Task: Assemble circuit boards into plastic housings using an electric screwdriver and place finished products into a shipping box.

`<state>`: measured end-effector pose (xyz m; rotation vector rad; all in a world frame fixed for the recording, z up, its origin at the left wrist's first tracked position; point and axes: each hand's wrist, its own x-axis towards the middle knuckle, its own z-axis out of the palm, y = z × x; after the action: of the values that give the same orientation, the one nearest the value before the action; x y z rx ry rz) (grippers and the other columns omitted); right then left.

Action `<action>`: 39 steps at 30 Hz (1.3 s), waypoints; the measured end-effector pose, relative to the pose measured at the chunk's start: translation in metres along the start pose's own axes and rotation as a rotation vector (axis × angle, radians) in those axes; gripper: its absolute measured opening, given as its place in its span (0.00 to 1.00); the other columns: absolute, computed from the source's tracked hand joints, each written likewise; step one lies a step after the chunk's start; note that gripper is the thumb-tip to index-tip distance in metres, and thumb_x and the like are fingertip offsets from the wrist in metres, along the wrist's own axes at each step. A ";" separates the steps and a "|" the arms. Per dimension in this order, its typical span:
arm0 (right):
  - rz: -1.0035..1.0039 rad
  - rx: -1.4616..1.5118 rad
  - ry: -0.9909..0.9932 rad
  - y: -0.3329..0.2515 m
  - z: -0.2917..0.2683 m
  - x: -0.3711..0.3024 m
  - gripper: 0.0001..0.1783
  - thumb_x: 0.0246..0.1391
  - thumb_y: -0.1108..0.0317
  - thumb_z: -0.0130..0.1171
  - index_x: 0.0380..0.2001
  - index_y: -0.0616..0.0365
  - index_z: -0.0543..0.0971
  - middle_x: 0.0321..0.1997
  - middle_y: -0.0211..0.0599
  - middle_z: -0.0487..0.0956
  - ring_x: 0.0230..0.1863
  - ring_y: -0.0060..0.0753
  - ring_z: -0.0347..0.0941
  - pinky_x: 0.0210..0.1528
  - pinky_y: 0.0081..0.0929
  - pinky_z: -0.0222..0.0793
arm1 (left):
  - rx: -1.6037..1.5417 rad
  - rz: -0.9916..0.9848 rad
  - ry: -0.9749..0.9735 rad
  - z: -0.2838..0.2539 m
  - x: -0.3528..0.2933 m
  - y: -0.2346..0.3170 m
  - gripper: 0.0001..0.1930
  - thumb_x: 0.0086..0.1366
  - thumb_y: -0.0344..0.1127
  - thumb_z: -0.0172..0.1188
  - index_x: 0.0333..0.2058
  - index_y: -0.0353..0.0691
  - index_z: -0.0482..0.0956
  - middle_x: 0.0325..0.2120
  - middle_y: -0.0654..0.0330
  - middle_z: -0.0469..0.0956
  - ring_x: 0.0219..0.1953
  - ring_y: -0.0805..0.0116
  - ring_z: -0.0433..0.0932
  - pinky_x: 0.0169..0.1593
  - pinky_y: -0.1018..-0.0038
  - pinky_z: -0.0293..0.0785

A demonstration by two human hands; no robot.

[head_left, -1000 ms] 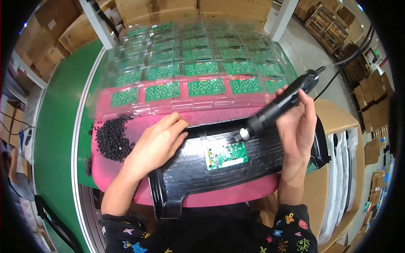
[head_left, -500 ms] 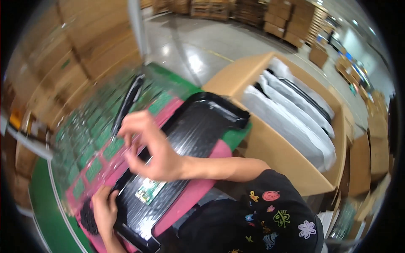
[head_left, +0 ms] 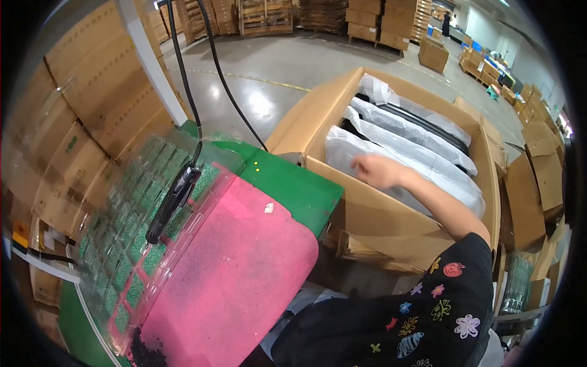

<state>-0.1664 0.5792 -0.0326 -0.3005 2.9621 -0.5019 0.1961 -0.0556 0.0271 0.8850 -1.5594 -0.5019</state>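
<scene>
My right hand (head_left: 382, 171) reaches over the near side of a large cardboard box (head_left: 373, 211). Its fingers are loosely bent and apart, with nothing visible in them. Just beneath and around it is the nearest of several panels in white foam wrap (head_left: 342, 147), standing on edge in the box. Whether the fingertips touch the wrap is hard to tell. My left hand is out of the picture. A pink mat (head_left: 238, 244) lies on the green table (head_left: 299, 183). A black electric screwdriver (head_left: 174, 202) on a cable is over a clear compartment tray (head_left: 128, 244).
Small black screws (head_left: 147, 350) lie in a pile at the mat's near left corner. Black cables (head_left: 223, 79) hang beside a white post (head_left: 150, 61). Stacked cartons (head_left: 92, 92) rise at the left. Flattened cardboard (head_left: 523, 196) leans right of the box.
The black plastic housing with its green circuit board is gone from the mat. My right hand has moved right, from above the housing to the box. My left hand has left the picture.
</scene>
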 end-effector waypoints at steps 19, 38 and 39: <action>0.113 -0.134 0.763 0.039 0.015 -0.002 0.13 0.56 0.68 0.52 0.43 0.63 0.75 0.51 0.53 0.76 0.50 0.58 0.74 0.51 0.50 0.71 | -0.375 0.316 -0.192 -0.072 0.090 -0.195 0.12 0.65 0.38 0.58 0.32 0.33 0.81 0.32 0.50 0.79 0.36 0.51 0.77 0.46 0.57 0.73; 0.076 -0.520 0.461 0.159 0.039 -0.040 0.44 0.48 0.62 0.67 0.66 0.59 0.58 0.64 0.55 0.63 0.63 0.57 0.61 0.63 0.48 0.60 | -0.462 0.765 -1.199 0.157 -0.037 0.088 0.09 0.60 0.28 0.56 0.40 0.36 0.76 0.34 0.54 0.77 0.40 0.56 0.77 0.43 0.66 0.75; 0.194 -0.463 0.342 0.138 0.030 -0.037 0.47 0.47 0.60 0.69 0.67 0.58 0.56 0.66 0.55 0.59 0.65 0.60 0.58 0.64 0.51 0.57 | -0.455 0.906 -1.214 0.166 -0.045 0.087 0.09 0.59 0.30 0.57 0.39 0.36 0.76 0.33 0.55 0.76 0.40 0.56 0.77 0.43 0.65 0.75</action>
<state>-0.1503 0.7054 -0.1041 0.0439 3.3634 0.1824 0.0136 0.0050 0.0315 -0.6801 -2.5158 -0.7039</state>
